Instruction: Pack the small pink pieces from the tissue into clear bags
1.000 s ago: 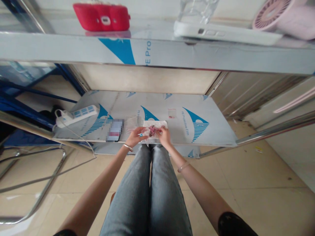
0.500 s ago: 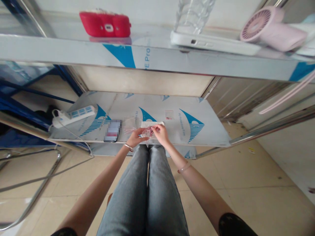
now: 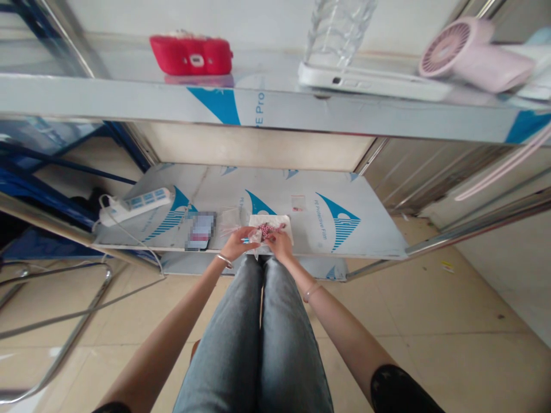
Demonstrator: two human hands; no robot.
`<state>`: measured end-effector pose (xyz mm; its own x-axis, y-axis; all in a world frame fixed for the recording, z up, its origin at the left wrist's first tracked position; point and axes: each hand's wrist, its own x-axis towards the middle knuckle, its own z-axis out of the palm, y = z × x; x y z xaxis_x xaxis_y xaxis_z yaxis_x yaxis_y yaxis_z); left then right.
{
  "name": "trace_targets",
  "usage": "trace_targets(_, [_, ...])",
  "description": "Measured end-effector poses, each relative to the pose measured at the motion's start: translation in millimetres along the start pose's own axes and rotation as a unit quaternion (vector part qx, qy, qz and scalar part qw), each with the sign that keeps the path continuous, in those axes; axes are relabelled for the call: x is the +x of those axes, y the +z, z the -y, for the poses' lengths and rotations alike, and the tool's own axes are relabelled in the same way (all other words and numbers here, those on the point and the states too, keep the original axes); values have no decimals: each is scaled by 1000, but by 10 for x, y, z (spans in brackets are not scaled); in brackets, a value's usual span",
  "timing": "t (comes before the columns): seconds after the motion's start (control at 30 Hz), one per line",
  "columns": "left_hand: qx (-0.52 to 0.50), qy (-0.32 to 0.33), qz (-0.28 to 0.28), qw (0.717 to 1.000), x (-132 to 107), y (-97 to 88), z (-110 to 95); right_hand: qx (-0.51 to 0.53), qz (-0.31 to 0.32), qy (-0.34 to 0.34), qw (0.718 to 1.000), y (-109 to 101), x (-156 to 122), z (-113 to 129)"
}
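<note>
Both hands meet at the shelf's (image 3: 344, 241) front edge — left hand (image 3: 236, 243) and right hand (image 3: 278, 244) pinch pink beads (image 3: 267, 229) over a white cloth (image 3: 282, 222).

The dark red beads (image 3: 267, 230) between the left hand (image 3: 236, 243) and the right hand (image 3: 279, 244) are too small to count or to tell how they are joined, and whether the fingers pinch them or only touch them cannot be made out. A flat object (image 3: 200, 230) on the lower shelf (image 3: 370, 235) is blurred over. The clear bottle (image 3: 338, 26) on the upper shelf (image 3: 107, 94) is cut off by the top edge, and the pink fan (image 3: 471, 53) partly by the right.
</note>
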<state>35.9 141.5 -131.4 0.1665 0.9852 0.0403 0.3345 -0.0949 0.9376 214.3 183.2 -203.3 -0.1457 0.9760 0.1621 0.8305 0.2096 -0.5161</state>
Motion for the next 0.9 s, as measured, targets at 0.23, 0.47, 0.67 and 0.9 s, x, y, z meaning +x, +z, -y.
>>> trace_targets(0.23, [16,-15,7,1000,-15,-12,27,131,-63,-21,989,-98,63,62])
trace_targets(0.47, [39,-39,2,998,-1,-24,50,267,-37,-119,955,-563,75,451])
trace_targets(0.67, [37,-43,0,998,1,-38,43,226,-13,-132,965,-565,92,396])
trace_targets(0.9, [23,-47,-13,999,-13,-56,75,85,46,-24,995,-243,97,29])
